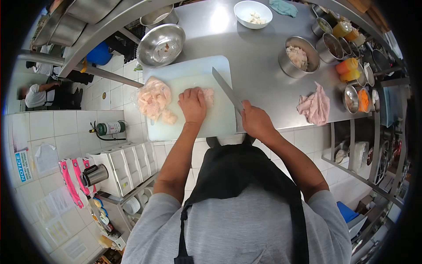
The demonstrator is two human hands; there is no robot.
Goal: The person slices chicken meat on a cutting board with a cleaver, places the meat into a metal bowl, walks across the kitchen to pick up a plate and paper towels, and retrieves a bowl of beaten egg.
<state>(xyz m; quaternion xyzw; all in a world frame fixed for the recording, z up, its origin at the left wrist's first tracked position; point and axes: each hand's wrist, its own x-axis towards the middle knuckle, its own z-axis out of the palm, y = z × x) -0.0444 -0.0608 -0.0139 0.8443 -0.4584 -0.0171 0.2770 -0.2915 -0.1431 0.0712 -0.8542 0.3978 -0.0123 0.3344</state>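
Note:
My right hand (pixel 256 119) is closed around the handle of a large kitchen knife (pixel 226 88). The blade points up and left over the right edge of a white cutting board (pixel 189 127), apart from the meat. On the board, my left hand (pixel 193 104) lies with curled fingers over a piece of raw chicken (pixel 208 97), holding it down; part of that piece is hidden under the fingers. Left of this hand is a pile of raw chicken (pixel 154 97), partly in clear plastic at the board's left edge. A smaller chunk lies just below the pile.
Beyond the board stand a steel bowl (pixel 161 45) and a white bowl (pixel 253 15) with pale food. To the right are a steel pot (pixel 299 57) of pale pieces, a pink cloth (pixel 314 104) and several sauce containers. Another person (pixel 39 95) sits far left.

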